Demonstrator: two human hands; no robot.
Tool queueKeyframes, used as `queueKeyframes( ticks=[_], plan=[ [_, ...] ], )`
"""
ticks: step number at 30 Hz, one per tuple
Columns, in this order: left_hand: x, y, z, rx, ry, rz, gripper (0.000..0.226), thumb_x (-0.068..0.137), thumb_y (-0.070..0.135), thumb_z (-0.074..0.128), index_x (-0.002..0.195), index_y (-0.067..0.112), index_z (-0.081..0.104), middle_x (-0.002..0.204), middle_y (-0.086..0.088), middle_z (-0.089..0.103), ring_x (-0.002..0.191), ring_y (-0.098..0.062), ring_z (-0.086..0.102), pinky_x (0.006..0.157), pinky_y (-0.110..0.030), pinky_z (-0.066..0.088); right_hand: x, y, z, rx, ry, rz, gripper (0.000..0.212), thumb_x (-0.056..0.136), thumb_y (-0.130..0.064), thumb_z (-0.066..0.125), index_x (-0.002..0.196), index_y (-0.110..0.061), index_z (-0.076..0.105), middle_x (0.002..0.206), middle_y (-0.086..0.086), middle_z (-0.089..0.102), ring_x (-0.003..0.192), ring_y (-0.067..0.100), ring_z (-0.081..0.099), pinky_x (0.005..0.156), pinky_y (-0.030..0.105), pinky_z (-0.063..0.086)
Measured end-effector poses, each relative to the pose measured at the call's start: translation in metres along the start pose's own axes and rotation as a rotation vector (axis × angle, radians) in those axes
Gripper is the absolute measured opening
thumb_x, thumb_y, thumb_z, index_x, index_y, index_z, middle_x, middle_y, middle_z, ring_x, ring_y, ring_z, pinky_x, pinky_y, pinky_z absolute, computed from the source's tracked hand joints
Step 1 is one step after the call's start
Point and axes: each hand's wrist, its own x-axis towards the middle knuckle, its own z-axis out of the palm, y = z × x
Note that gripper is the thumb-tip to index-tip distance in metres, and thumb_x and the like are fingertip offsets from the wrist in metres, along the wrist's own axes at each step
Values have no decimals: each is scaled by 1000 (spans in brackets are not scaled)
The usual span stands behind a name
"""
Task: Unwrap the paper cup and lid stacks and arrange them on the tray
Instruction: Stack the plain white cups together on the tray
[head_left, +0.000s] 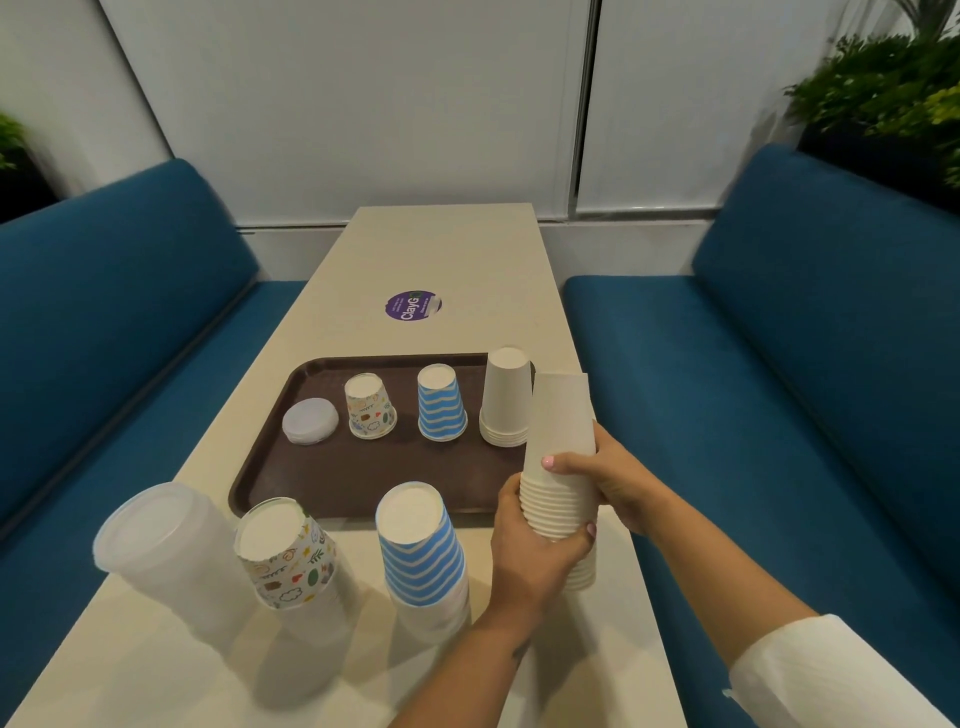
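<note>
A brown tray (363, 478) lies on the table and carries, left to right, a small pile of clear lids (310, 421), a cartoon-print cup (370, 405), a blue-striped cup (440, 402) and a short white cup stack (506, 397), all upside down. At the tray's near right corner stands a tall white cup stack (560, 447). My left hand (530, 545) grips its lower rims and my right hand (608, 478) holds its upper part. In front of the tray stand a tall lid stack (166, 551), a cartoon-print stack (288, 556) and a blue-striped stack (421, 551).
The cream table (457, 260) runs between two blue benches, one on the left (104, 322) and one on the right (779, 338). A purple round sticker (414, 305) sits on the table beyond the tray. Green plants (883, 93) stand behind the right bench.
</note>
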Motion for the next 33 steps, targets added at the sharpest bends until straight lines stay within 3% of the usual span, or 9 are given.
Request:
queueKeyframes(
  ticks=[4,12,19,23,27,30,33],
  plan=[
    [-2,0,-1,-7,2,10,69,61,26,86,105,51,40,104,12,61,91,-4,61,73,-10,47,1,5,1,70,16,-2,92,45,-51,79,127,-30,44,120,3,60,109,23,60,86,37,56],
    [-6,-2,0,-37,-27,20,68,61,25,86,109,46,42,103,11,63,87,1,61,73,-11,48,1,-10,0,152,27,-27,86,45,-51,76,123,-31,47,118,4,63,106,22,62,76,29,54],
    [-17,-2,-3,-68,-34,65,73,63,25,86,116,44,40,109,14,61,94,3,59,79,-11,47,14,-61,-14,141,59,-129,92,55,-59,72,136,-24,43,126,2,60,114,22,57,96,42,48],
    [-22,-6,-4,-97,-28,79,74,61,31,85,121,41,41,109,15,62,98,-7,62,86,-29,53,33,-92,-19,196,143,-189,77,69,-42,74,134,-18,42,119,1,55,110,22,54,84,32,46],
    [-23,-9,-4,-138,1,94,78,59,34,85,124,34,42,114,7,63,100,-12,63,85,-27,53,62,-94,-19,171,192,-231,54,83,-19,70,129,-22,44,119,-2,56,108,18,53,77,28,46],
    [-20,-10,-4,-171,3,87,79,60,30,86,126,31,42,115,7,63,102,-12,64,86,-26,53,83,-88,-13,68,181,-262,65,76,-7,77,130,-20,44,116,-2,59,106,13,55,75,24,46],
    [-17,-10,-4,-185,-10,75,77,63,23,86,127,30,42,115,5,64,101,-13,64,85,-23,52,99,-83,-7,-84,160,-258,81,69,-8,83,137,-20,40,123,0,56,111,19,53,89,33,48]
  ],
)
